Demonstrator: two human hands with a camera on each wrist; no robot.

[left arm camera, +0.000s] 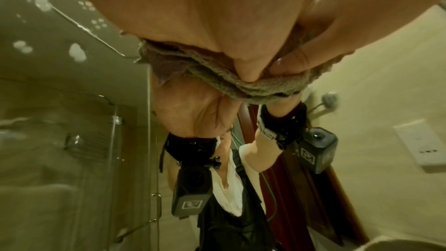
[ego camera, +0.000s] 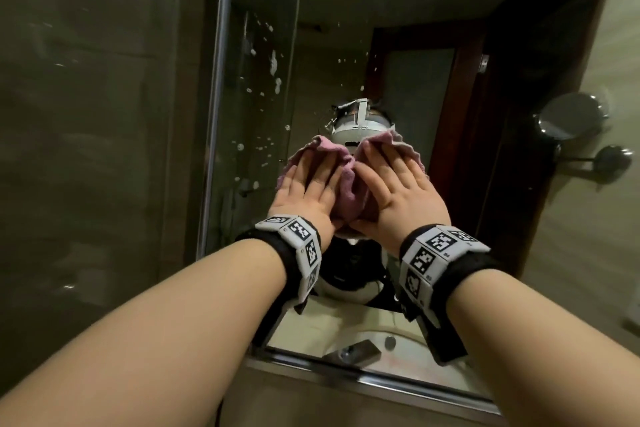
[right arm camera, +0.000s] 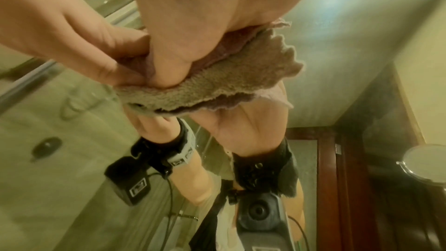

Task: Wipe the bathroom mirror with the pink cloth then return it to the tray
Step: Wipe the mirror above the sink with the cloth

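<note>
The mirror (ego camera: pixel 332 55) fills the middle of the head view, its metal-edged frame running down the left of centre and along the bottom. White foam spots (ego camera: pixel 275 61) speckle the glass in the upper middle, above and to the left of where I am working. To the right of the frame, a round shaving mirror (ego camera: pixel 568 116) stands out from the pale wall on its arm. At the bottom centre, the reflection shows the edge of the sink (ego camera: pixel 388 340) with its drain.

My left hand (ego camera: pixel 308 189) lies flat against the glass in the centre of the frame, fingers straight and spread, pressing the pink cloth (ego camera: pixel 105 184) onto the mirror. My right hand (ego camera: pixel 398 187) is just beside it on the right, also flat with fingers extended, pressing the same cloth. My thumbs nearly meet over the bunched middle of the cloth. In the left wrist view, the cloth (left arm camera: pixel 241 85) is squashed between my palm and the glass, its frayed edge poking out. The right wrist view shows the same cloth (right arm camera: pixel 217 83) folded under my palm, scalloped edge to the right.
</note>
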